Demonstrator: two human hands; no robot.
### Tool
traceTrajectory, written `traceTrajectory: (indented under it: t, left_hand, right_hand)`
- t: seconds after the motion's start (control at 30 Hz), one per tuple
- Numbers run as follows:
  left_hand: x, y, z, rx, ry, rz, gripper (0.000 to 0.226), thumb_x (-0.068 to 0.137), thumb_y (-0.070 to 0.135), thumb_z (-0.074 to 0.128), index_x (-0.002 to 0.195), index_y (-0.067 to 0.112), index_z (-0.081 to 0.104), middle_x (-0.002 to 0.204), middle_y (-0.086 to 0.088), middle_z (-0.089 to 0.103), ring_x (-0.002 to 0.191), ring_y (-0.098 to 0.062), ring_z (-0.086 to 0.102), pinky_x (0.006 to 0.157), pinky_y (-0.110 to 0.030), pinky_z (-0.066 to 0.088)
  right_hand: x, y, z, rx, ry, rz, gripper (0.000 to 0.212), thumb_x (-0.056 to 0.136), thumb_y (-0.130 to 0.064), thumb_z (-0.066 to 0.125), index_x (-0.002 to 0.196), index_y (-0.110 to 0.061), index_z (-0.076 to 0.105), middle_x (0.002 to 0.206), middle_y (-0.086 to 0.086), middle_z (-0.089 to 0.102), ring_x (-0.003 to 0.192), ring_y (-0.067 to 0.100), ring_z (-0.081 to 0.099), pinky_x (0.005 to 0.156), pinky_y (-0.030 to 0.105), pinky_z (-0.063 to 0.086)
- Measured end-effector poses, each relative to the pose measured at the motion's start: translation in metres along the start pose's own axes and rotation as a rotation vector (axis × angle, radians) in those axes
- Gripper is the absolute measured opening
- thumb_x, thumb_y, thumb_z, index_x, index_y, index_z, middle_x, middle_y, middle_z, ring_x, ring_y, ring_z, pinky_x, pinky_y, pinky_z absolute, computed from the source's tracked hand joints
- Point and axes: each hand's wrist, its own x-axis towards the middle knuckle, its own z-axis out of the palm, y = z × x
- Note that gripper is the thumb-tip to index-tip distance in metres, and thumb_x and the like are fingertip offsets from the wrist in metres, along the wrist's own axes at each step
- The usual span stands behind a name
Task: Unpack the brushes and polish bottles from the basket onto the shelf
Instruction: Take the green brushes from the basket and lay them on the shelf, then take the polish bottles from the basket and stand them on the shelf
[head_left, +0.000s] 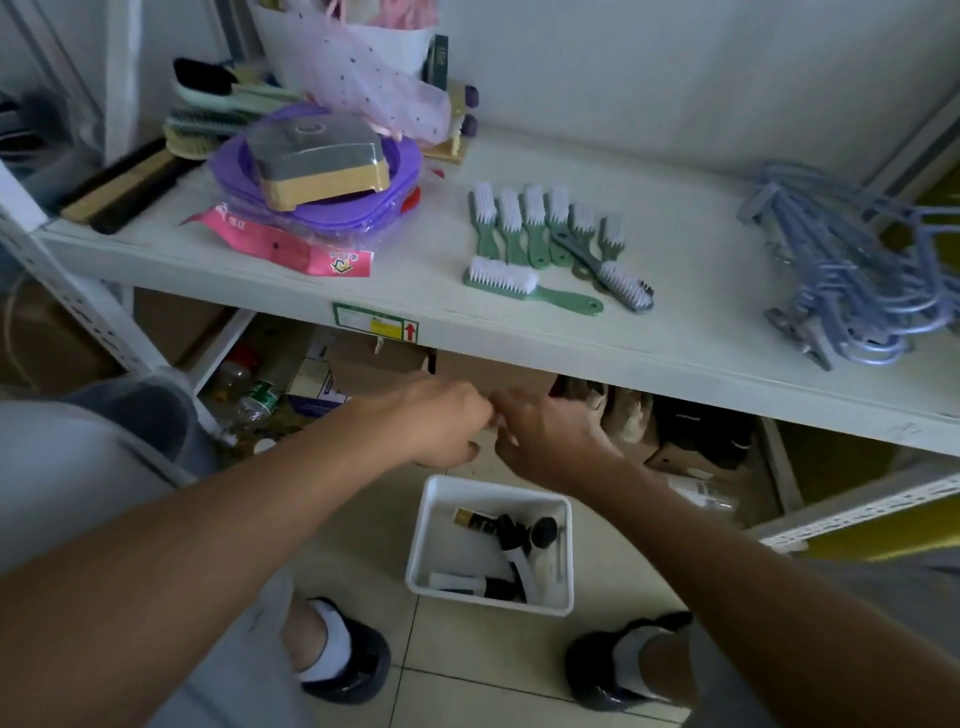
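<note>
A white basket (435, 545) stands on the floor tiles between my feet, holding several dark polish bottles (511, 532) and tubes. On the white shelf (649, 343) lie several green brushes with white bristles (524, 223), one larger green brush (519, 286) and a grey brush (613, 273). My left hand (441, 421) and my right hand (545, 436) hover close together below the shelf's front edge, above the basket. Both are blurred, fingers curled toward each other. No object shows in either hand.
Purple lids with a tan and grey box (317, 166) sit at the shelf's left, beside larger brushes (208, 119). Blue-grey hangers (852, 275) pile at the right. Cardboard boxes and bottles (260, 400) crowd the space under the shelf.
</note>
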Motion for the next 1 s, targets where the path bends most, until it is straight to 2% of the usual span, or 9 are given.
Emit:
traceTrajectory:
  t: [0.1,0.17,0.3,0.5,0.63,0.7,0.8,0.9,1.0]
  left_hand:
    - [0.0,-0.002,-0.002,-0.011,-0.028,0.004,0.024,0.094,0.034,0.052,0.114,0.022,0.059,0.107,-0.001,0.061,0.09,-0.021,0.063,0.07,-0.037,0.051]
    - [0.0,-0.003,-0.005,-0.021,-0.031,0.01,0.016,0.094,0.028,0.051,0.106,0.02,0.058,0.1,-0.001,0.059,0.083,-0.019,0.061,0.068,-0.039,0.053]
    - [0.002,-0.001,-0.011,-0.005,-0.039,0.039,0.013,0.095,0.021,0.05,0.103,0.015,0.059,0.096,-0.003,0.06,0.08,-0.02,0.062,0.069,-0.042,0.056]
    - [0.003,0.015,-0.014,0.051,-0.113,0.067,0.021,0.096,0.012,0.051,0.112,0.012,0.063,0.096,-0.005,0.062,0.082,-0.021,0.064,0.075,-0.041,0.057]
    - [0.002,0.026,-0.012,0.029,-0.165,0.114,0.018,0.097,0.018,0.057,0.111,0.01,0.064,0.093,-0.005,0.065,0.081,-0.023,0.066,0.074,-0.041,0.058]
    - [0.001,0.025,-0.011,0.039,-0.173,0.118,0.018,0.097,0.02,0.058,0.11,0.011,0.065,0.093,-0.005,0.065,0.082,-0.023,0.067,0.076,-0.042,0.059]
    - [-0.001,0.02,-0.015,0.04,-0.149,0.113,0.017,0.097,0.017,0.055,0.11,0.01,0.064,0.092,-0.005,0.064,0.08,-0.023,0.066,0.076,-0.042,0.059]
    - [-0.005,0.012,-0.022,0.037,-0.119,0.093,0.018,0.098,0.016,0.052,0.111,0.011,0.063,0.095,-0.006,0.063,0.083,-0.023,0.066,0.077,-0.043,0.058]
    - [-0.01,0.005,-0.029,0.005,-0.097,0.078,0.02,0.097,0.022,0.055,0.115,0.014,0.059,0.102,-0.006,0.061,0.088,-0.025,0.065,0.078,-0.044,0.057]
  right_hand:
    - [-0.007,0.011,0.05,-0.05,-0.258,0.089,0.026,0.09,-0.027,0.049,0.115,-0.025,0.055,0.112,-0.001,0.064,0.092,0.024,0.066,0.07,0.032,0.051]
    - [-0.015,0.028,0.081,-0.089,-0.406,0.161,0.031,0.09,-0.029,0.05,0.12,-0.023,0.054,0.118,0.003,0.063,0.101,0.025,0.064,0.077,0.034,0.05]
    - [-0.041,0.05,0.136,-0.065,-0.549,0.318,0.043,0.088,-0.038,0.053,0.129,-0.028,0.051,0.127,0.0,0.057,0.111,0.023,0.062,0.087,0.034,0.048]
    - [-0.062,0.04,0.203,-0.056,-0.613,0.396,0.043,0.097,-0.034,0.045,0.139,-0.028,0.044,0.133,0.003,0.055,0.115,0.024,0.062,0.093,0.038,0.051]
    - [-0.059,0.032,0.216,-0.176,-0.558,0.351,0.032,0.101,-0.033,0.042,0.132,-0.031,0.053,0.121,-0.004,0.064,0.109,0.019,0.066,0.088,0.035,0.053]
    - [-0.056,0.034,0.214,-0.145,-0.561,0.358,0.03,0.101,-0.035,0.042,0.127,-0.032,0.056,0.118,-0.005,0.065,0.108,0.018,0.066,0.089,0.036,0.054]
    - [-0.048,0.039,0.198,-0.013,-0.538,0.396,0.026,0.095,-0.041,0.047,0.115,-0.034,0.06,0.112,-0.003,0.066,0.104,0.019,0.066,0.086,0.037,0.056]
    - [-0.033,0.039,0.17,0.098,-0.514,0.406,0.02,0.08,-0.038,0.057,0.099,-0.034,0.061,0.099,-0.005,0.066,0.092,0.018,0.066,0.073,0.031,0.055]
    - [-0.02,0.031,0.132,0.212,-0.484,0.39,0.027,0.067,-0.043,0.064,0.092,-0.033,0.059,0.089,-0.009,0.066,0.082,0.014,0.064,0.066,0.029,0.054]
